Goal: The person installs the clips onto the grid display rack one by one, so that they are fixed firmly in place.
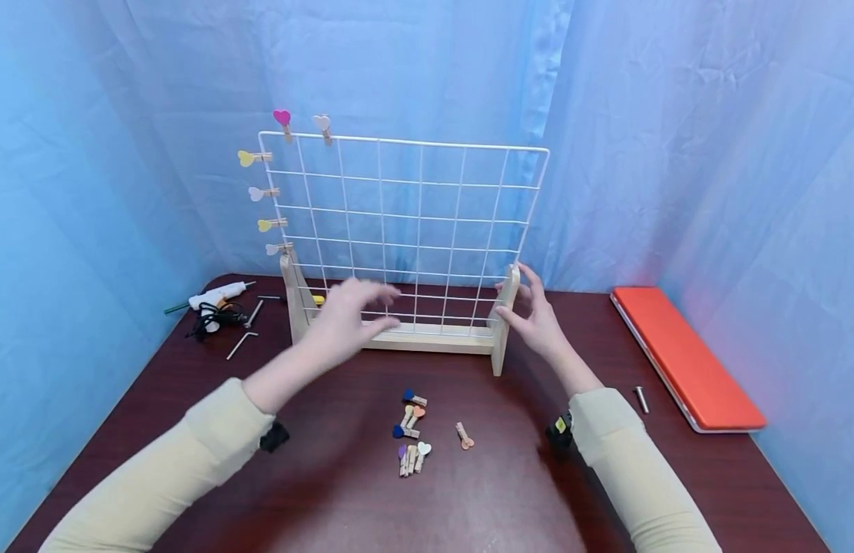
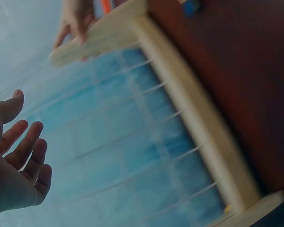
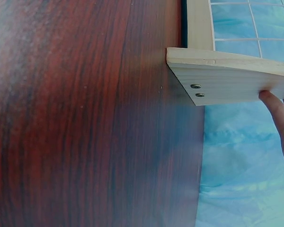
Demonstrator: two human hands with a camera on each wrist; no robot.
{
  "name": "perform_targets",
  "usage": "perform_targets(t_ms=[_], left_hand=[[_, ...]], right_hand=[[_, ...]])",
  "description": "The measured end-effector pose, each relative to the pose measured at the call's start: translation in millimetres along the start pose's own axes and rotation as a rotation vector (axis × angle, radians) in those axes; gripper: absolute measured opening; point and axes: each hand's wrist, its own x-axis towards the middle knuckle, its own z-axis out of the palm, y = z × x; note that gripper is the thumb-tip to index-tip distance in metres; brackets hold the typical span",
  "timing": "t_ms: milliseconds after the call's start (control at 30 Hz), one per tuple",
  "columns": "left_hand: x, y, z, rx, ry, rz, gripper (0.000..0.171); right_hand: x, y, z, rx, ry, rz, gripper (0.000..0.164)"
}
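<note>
A white wire grid [image 1: 420, 182] stands upright in a wooden stand [image 1: 427, 343]. My right hand [image 1: 537, 321] holds the stand's right side post [image 1: 504, 322], thumb in front and other fingers reaching behind. In the right wrist view, two screws [image 3: 195, 86] show on that post's outer face. My left hand [image 1: 344, 319], blurred, hovers before the grid's lower left part with fingers spread and nothing in them. Small heart clothespins are clipped along the grid's left edge, among them a yellow one [image 1: 250, 158], and a pink one [image 1: 283, 120] and a white one [image 1: 323, 127] sit on top.
Several loose heart clothespins [image 1: 411, 453] lie on the dark table [image 1: 344, 507], with an orange one [image 1: 465, 436] to their right. A glue gun [image 1: 220, 296] and hex keys [image 1: 242, 346] lie at left. A red case [image 1: 686, 357] and a bolt [image 1: 641, 399] are at right.
</note>
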Motion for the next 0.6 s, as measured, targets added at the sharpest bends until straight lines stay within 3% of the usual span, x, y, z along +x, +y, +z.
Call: perform_targets(t_ms=[167, 333, 433, 600], left_hand=[[-29.4, -9.6, 45.6, -0.019, -0.152, -0.058, 0.033], [-44.5, -24.2, 81.1, -0.019, -0.261, -0.068, 0.028], [-48.8, -30.8, 95.5, -0.045, -0.333, -0.063, 0.024], [-51.1, -36.2, 107.3, -0.068, -0.431, -0.044, 0.018]], right_hand=[[0.1, -0.5, -0.3, -0.001, -0.003, 0.011, 0.078], [0.3, -1.5, -0.7, -0.012, 0.001, 0.014, 0.078], [0.3, -0.7, -0.8, -0.014, 0.001, 0.012, 0.078], [-0.4, 0.6, 0.3, -0.005, -0.004, 0.012, 0.078]])
